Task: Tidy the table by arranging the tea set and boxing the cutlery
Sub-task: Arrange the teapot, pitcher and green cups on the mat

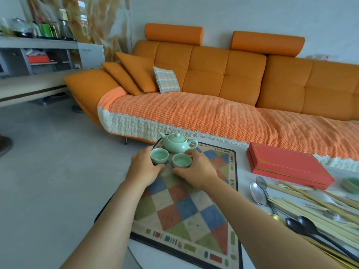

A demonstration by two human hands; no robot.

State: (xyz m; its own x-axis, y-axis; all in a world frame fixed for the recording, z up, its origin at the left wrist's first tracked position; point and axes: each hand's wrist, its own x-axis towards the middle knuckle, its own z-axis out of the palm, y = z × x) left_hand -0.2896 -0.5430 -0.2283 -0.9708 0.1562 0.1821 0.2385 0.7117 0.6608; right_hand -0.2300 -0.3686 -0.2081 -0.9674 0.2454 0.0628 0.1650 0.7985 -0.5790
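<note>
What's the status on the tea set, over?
Left hand grips left teacup, right hand grips right teacup, both on checked mat by teapot. Red box closed; spoons, chopsticks loose beside it. Nothing in the way.

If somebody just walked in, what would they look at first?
Probably the big orange sofa along the back wall. Next, at the far end of the checkered mat, the left hand holds a green cup and the right hand holds a second cup, in front of a green teapot. A red box lies to the right.
</note>
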